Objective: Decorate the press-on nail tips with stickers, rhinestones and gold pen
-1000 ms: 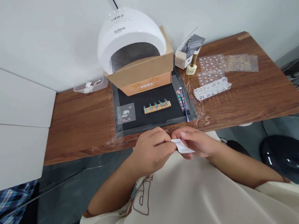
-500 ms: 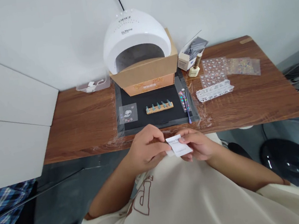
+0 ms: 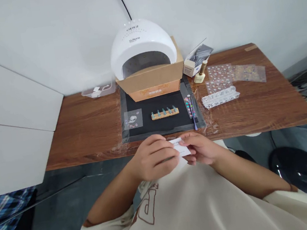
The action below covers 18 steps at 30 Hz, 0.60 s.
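Observation:
A small white printed packet (image 3: 182, 149) is held between both hands, just off the table's front edge. My left hand (image 3: 156, 158) is closed with its fingers curled against the packet's left side. On the other side, my right hand (image 3: 201, 148) pinches the packet's upper right between thumb and fingers. A second white flap (image 3: 181, 163) shows below the left fingers; whether it belongs to the same packet I cannot tell. Beyond the hands, several teal false nails (image 3: 164, 111) stand on a wooden strip (image 3: 165, 115) on the black mat (image 3: 155, 129).
A white nail lamp (image 3: 140, 41) rests on a cardboard box (image 3: 156, 91). At right are a polish bottle (image 3: 200, 74), an open packet box (image 3: 191, 67), a clear case (image 3: 220, 98) and sticker sheets (image 3: 218, 74). A purple-tipped tool (image 3: 194, 121) lies on the mat, with a charm sheet (image 3: 133, 119) opposite.
The packet has turned in the hands, its printed face showing most half a second ago. My left fingers have curled further over it. The camera view has shifted slightly.

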Tool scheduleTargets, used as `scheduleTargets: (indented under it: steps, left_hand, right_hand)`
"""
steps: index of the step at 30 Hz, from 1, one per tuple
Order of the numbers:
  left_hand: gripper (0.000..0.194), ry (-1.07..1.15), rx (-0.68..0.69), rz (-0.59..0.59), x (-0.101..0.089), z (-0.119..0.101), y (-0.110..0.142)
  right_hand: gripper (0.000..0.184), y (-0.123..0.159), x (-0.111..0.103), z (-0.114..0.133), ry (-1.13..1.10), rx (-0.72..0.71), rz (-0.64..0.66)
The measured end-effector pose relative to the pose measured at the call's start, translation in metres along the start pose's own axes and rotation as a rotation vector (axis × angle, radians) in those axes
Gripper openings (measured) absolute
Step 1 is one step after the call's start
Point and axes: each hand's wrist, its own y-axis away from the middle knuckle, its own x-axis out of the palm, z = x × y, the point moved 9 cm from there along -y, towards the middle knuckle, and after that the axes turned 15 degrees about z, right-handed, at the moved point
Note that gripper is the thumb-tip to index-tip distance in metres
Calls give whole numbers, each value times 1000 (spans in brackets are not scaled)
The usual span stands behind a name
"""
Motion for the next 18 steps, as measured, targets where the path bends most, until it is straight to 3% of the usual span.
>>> scheduleTargets:
  steps: [4,6,7,8,9,10,12,14,16,18]
  left_hand:
    - [8,116,-29,-85,-8,8,14]
    - [4,159,-168,-127,-19,36,37]
    - [7,138,-310,-145,-27,59,54]
    - [11,85,-600,-211,-41,96,82]
    - [16,-18,-930,-368,-64,130,120]
    - [16,-91,-1073,-466,-83,153,147]
    - [14,-170,-1200,-554,-116,201,179]
    - [8,-194,-1282,-576,-139,249,195]
    - [6,-175,-1445,-510,-147,296,203]
    - [5,-158,-1502,-466,-148,330,199]
  right_hand:
    - [40,-5,3,-2,36,2,62]
    - [45,-3,0,2,74,-47,67]
    - [46,0,-2,6,98,-82,64]
    - [46,4,-5,10,122,-116,59]
    - [45,9,-7,15,147,-149,54]
    - [43,14,-9,19,171,-181,51]
    - [41,21,-12,26,214,-227,46]
    - [39,26,-13,31,250,-258,45]
    - [38,27,-12,33,283,-277,47]
    - [36,28,-12,33,310,-291,46]
